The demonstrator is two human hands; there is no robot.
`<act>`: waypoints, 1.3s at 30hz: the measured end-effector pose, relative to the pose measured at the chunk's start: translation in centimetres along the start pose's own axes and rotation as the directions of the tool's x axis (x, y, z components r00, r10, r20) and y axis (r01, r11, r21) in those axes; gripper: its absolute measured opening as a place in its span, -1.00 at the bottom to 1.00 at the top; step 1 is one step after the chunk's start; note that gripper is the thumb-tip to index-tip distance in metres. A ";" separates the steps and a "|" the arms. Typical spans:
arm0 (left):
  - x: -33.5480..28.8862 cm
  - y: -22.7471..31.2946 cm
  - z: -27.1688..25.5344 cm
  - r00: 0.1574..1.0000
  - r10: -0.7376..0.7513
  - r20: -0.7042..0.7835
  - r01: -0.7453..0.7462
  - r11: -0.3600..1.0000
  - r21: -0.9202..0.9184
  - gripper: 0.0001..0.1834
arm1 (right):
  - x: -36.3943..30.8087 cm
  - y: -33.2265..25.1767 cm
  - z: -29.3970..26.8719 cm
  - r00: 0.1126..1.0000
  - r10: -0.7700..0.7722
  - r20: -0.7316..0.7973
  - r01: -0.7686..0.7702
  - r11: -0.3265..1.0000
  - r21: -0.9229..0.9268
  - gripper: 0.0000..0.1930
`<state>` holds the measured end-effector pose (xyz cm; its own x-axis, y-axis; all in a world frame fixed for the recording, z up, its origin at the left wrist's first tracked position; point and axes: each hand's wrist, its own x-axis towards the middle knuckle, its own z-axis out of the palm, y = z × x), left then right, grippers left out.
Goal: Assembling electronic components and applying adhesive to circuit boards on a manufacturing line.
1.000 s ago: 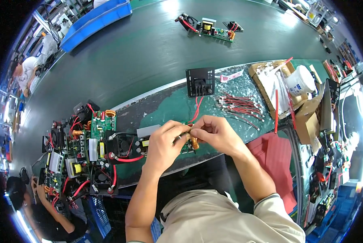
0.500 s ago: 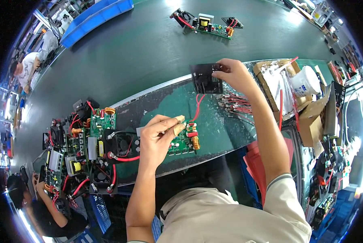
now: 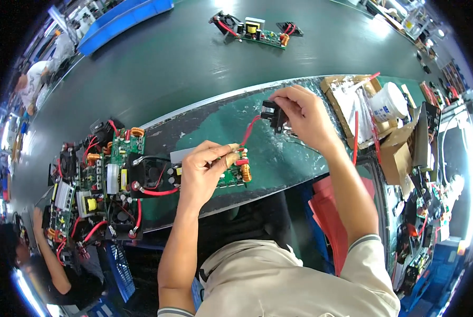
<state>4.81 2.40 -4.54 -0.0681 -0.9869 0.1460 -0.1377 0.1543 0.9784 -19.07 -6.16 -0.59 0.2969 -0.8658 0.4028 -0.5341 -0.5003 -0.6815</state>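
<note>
Left hand (image 3: 204,171) grip clenched on green circuit board (image 3: 231,177), low on the counter (image 3: 204,119). Right hand (image 3: 305,116) pinches black module (image 3: 272,113), lifted; 1 red wire (image 3: 249,129) links both.

A: L hand (image 3: 202,171)?
B: Forearm up from lower edge, wrist bent, fingers curled in a closed grip, thumb pressed on top.
A: R hand (image 3: 305,119)?
B: Arm stretched fwd & further out, elbow nearly straight, fingertips pinched tight, palm down. Hands apart.
</note>
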 end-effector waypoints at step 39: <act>-0.6 -0.4 2.3 0.986 0.120 0.117 -0.156 0.914 0.375 -0.81 | -11.8 1.9 3.7 0.736 0.674 0.060 -0.644 0.671 0.368 -0.75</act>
<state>2.60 3.02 -5.34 -0.1996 -0.9490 0.2442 -0.4862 0.3122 0.8162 -20.67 3.05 -8.90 -0.0943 -0.9754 -0.1992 -0.2580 0.2172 -0.9414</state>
